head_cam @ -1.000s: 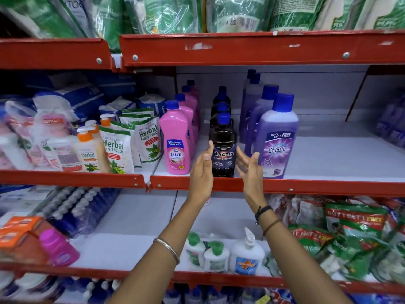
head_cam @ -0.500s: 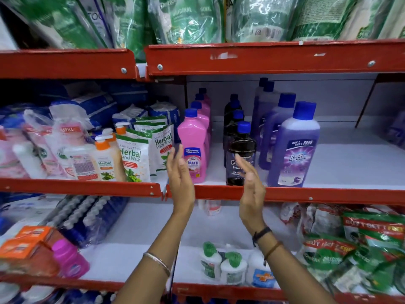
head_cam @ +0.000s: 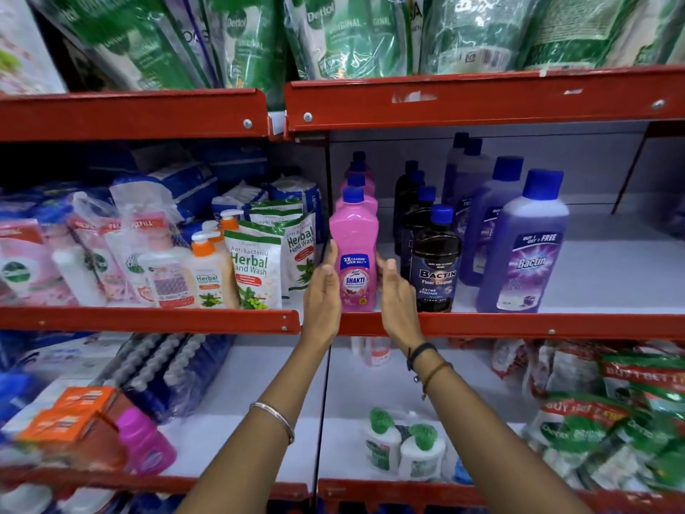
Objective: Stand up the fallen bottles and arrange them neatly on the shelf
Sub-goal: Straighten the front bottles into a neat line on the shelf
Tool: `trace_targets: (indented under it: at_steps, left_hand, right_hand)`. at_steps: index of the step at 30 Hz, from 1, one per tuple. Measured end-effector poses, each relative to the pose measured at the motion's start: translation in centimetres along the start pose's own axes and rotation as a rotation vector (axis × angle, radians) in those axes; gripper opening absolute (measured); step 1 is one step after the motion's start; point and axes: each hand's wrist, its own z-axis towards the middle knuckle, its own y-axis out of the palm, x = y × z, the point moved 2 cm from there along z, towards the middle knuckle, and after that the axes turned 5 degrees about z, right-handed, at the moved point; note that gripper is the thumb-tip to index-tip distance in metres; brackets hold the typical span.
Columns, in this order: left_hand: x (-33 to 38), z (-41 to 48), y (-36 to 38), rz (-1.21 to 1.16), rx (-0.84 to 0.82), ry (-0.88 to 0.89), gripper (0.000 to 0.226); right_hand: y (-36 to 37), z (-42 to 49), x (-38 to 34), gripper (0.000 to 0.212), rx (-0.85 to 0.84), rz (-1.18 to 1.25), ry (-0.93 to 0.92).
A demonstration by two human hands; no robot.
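Three rows of blue-capped bottles stand upright on the middle shelf (head_cam: pixel 600 280). The front pink Shakti bottle (head_cam: pixel 354 254) heads the left row, the black Bactin bottle (head_cam: pixel 435 261) the middle row, the purple Bactin bottle (head_cam: pixel 524 246) the right row. My left hand (head_cam: pixel 322 294) is flat against the pink bottle's left side, fingers straight. My right hand (head_cam: pixel 396 294) is held flat at its right side, between the pink and black bottles. Neither hand grips the bottle.
Herbal hand wash pouches (head_cam: pixel 255 268) and pump bottles (head_cam: pixel 207 268) crowd the shelf to the left. A red shelf lip (head_cam: pixel 519 324) runs under the bottles. Green Dettol refill bags (head_cam: pixel 333 31) hang above. Small bottles (head_cam: pixel 404 443) and green packets (head_cam: pixel 630 413) fill the lower shelf.
Both hands have shifted left from either side of the black Bactin bottle to either side of the front pink bottle. The view has also moved closer and left.
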Motion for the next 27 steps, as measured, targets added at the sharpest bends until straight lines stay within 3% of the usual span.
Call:
trace_targets:
  at_steps: [8,13,17,23,27]
  left_hand:
    - [-0.6,-1.0,-0.7,-0.029,-0.046,-0.045,0.059]
    - [-1.4,-1.4,-0.8,-0.083,-0.037,-0.081,0.056]
    - [-1.5,-1.7,-0.6,-0.046,-0.066,-0.106,0.062]
    - [-1.7,-1.5,-1.2,0.005,-0.071,-0.118,0.067]
    - [-1.7,-2.0,-1.0,0.001,-0.051,-0.083,0.062]
  right_hand:
    - [-0.5,-1.0,1.1,0.047,-0.001,-0.004,0.04]
    - [-1.1,-1.5,1.7,0.065,0.065,0.083,0.08]
    - [0.0,-1.9,1.3,0.046,0.042,0.07,0.085]
    - [0.4,-1.9,1.3,0.058,0.046,0.064,0.036]
    - [0.3,-2.6,1.0,0.037,0.071,0.066,-0.005]
